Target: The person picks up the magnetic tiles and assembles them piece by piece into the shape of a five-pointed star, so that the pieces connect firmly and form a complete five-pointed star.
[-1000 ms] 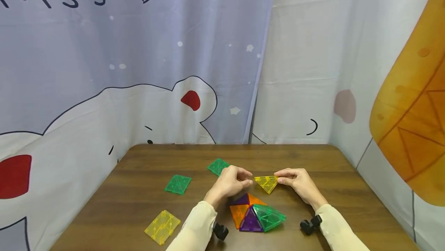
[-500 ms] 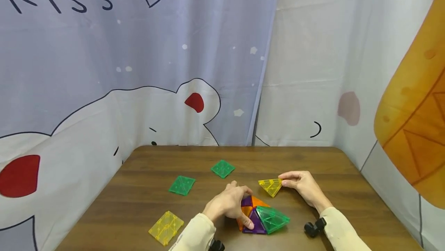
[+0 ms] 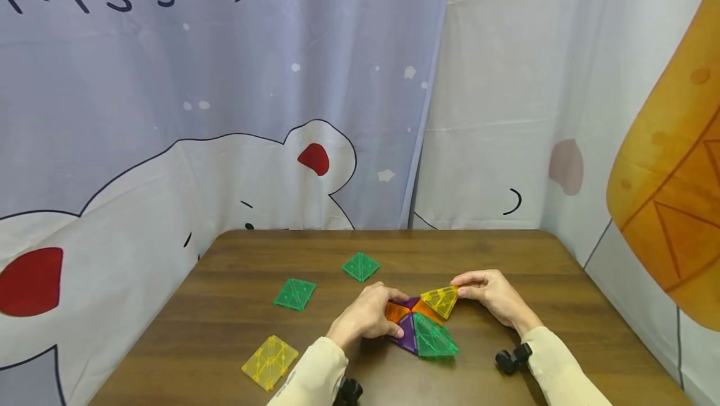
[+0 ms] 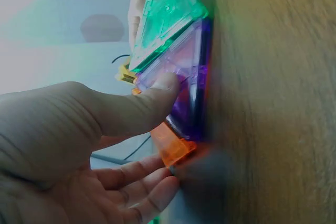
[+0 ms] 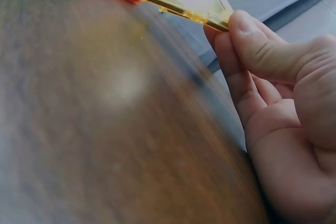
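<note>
My left hand (image 3: 364, 315) grips a joined cluster of translucent magnetic tiles, its thumb across the near purple triangle tile (image 3: 406, 335) and its fingers round the far side. In the left wrist view the thumb presses on that purple face, with an orange tile (image 4: 172, 145) beside the fingers. A green tile (image 3: 433, 337) makes up the cluster's right side; an orange triangle tile (image 3: 425, 311) lies behind it. My right hand (image 3: 496, 298) pinches a yellow triangle tile (image 3: 440, 302) by its right corner. The yellow tile's left part overlaps the cluster's orange edge in the head view.
Two separate green tiles (image 3: 295, 294) lie on the wooden table (image 3: 197, 331) at the back left. A yellow square tile (image 3: 270, 362) lies nearer, left of my left arm. Printed curtains (image 3: 270, 94) hang behind the table.
My left hand came down from behind the cluster, took hold of it and tilted or turned it slightly toward the yellow tile. The right hand still pinches the yellow tile, now at the cluster's edge.
</note>
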Action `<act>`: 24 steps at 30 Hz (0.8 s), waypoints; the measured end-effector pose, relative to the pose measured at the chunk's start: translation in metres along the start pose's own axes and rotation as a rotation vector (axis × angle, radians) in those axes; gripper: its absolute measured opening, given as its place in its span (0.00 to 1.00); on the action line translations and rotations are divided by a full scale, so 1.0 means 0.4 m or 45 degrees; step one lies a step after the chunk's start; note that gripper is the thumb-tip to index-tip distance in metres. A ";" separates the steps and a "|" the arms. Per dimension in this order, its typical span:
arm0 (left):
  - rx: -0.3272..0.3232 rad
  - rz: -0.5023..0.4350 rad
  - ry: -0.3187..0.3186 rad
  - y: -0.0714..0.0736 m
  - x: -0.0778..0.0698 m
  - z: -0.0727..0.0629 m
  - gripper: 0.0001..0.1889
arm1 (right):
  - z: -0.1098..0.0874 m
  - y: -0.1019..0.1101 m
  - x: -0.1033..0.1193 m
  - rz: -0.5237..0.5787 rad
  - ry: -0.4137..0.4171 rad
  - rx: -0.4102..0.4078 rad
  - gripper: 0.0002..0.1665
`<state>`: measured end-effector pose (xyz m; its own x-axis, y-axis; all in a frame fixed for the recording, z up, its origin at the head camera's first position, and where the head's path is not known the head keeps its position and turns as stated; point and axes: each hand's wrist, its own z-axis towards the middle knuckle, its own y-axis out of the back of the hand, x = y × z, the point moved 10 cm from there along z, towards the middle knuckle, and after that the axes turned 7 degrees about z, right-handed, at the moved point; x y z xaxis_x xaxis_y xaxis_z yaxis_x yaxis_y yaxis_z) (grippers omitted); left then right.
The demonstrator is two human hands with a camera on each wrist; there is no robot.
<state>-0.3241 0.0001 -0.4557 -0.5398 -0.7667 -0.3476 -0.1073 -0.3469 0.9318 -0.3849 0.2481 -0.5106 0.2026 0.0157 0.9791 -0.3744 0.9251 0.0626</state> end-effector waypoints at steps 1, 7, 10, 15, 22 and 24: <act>-0.006 0.004 -0.002 0.000 0.000 0.001 0.34 | 0.001 -0.002 0.000 0.004 0.008 0.013 0.20; -0.028 0.025 -0.009 -0.003 -0.004 0.009 0.33 | 0.004 -0.007 0.007 -0.042 0.047 0.031 0.16; -0.030 0.030 -0.013 -0.006 -0.006 0.011 0.33 | 0.005 -0.009 0.008 -0.040 0.056 0.036 0.15; -0.029 0.023 -0.016 -0.008 -0.007 0.012 0.33 | 0.004 -0.011 0.006 -0.007 0.059 0.053 0.16; -0.031 0.008 -0.009 -0.007 -0.004 0.012 0.33 | 0.002 -0.019 0.004 0.036 0.037 0.075 0.16; -0.031 0.010 -0.009 -0.008 -0.004 0.012 0.33 | 0.001 -0.020 0.003 0.036 0.034 0.077 0.16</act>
<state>-0.3268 0.0050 -0.4577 -0.5465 -0.7657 -0.3392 -0.0826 -0.3537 0.9317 -0.3820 0.2405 -0.5097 0.2152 0.0524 0.9752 -0.4345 0.8994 0.0476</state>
